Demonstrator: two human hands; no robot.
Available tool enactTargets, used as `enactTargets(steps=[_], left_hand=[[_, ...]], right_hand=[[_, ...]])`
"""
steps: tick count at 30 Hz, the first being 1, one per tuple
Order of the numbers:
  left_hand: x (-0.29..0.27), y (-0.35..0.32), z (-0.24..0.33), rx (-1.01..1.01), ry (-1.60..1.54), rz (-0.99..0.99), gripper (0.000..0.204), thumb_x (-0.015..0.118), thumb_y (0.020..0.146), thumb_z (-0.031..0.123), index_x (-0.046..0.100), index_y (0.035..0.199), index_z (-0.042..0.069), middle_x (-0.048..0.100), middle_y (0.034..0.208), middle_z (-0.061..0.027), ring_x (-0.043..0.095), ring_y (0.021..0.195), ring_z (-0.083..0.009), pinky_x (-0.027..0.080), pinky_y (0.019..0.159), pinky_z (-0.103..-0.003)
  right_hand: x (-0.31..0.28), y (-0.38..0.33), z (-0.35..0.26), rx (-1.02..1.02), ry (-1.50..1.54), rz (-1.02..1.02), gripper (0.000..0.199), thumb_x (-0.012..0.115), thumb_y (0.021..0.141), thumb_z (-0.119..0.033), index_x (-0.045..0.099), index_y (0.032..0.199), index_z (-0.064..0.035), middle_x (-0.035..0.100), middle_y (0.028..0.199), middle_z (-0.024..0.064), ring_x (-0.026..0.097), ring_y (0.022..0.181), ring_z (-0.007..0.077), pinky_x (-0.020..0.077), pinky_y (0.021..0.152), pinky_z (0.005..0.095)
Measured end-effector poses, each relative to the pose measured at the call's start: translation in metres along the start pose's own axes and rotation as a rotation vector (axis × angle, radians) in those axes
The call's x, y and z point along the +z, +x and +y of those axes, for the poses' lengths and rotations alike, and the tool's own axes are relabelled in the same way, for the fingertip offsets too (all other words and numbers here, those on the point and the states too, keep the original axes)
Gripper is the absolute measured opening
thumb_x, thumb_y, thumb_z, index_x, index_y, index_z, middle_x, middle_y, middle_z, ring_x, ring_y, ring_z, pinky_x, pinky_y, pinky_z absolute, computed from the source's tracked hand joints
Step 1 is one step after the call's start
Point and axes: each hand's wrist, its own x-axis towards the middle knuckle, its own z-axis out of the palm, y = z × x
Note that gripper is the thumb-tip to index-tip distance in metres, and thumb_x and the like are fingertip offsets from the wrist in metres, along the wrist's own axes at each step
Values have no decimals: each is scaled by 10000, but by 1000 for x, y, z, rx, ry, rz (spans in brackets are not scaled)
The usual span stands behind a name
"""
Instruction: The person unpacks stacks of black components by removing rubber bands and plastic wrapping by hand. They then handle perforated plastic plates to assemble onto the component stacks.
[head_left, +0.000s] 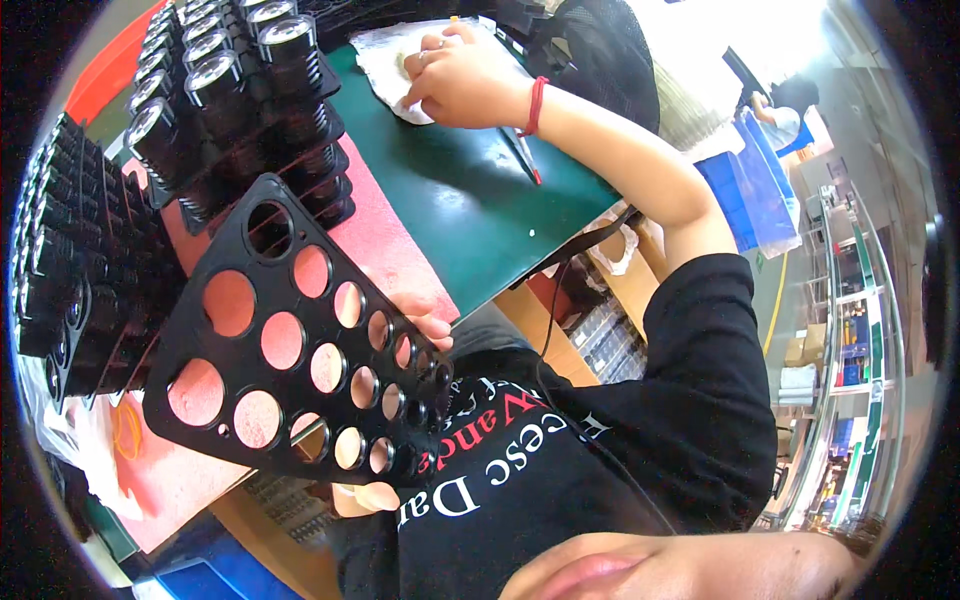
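My left hand [421, 316] grips a black tray [250, 345] with rows of round holes, held tilted above the table's left side. Its fingers show at the tray's edges, and the rest is hidden behind it. The pink surface shows through many holes; one hole at the top corner looks dark. My right hand [462, 80], with a red cord at the wrist, reaches over a white cloth or paper sheet [378, 55] at the far side. Its fingers are curled down around something pale and small that I cannot make out. A thin pen-like tool [522, 155] with a red tip lies near that wrist.
Stacked black trays of round, clear-topped parts [215, 80] tower at the far left, with more stacks [75, 250] beside them. They stand on a pink mat [385, 220] over a green tabletop [450, 210]. Blue bins [740, 190] and another person [785, 115] are to the right.
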Motion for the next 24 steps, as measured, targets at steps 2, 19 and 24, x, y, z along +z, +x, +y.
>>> enactTargets(steps=[2,19,24], left_hand=[[4,0,2,-3,36,13,643,472,942,492,438,1298,-42,581,1182,-218,572,1141,-305,473,989,-386],[25,-8,14,-134,-30,30,699,568,825,543,503,1227,-25,620,1029,-119,591,1004,-189,473,863,-296],[56,-17,-12,304,186,40,915,691,671,467,360,1364,-30,510,1186,-116,511,1130,-184,414,934,-292]], right_hand=[[-2,-3,1,15,19,-9,217,623,744,-170,760,868,-284,633,927,-42,548,994,171,378,906,415],[-124,-67,-75,-178,368,750,272,689,576,20,668,825,-89,529,702,32,517,666,223,442,633,352],[-128,-78,-105,-465,543,749,302,772,697,-207,649,938,-74,561,766,3,546,688,191,457,621,346]])
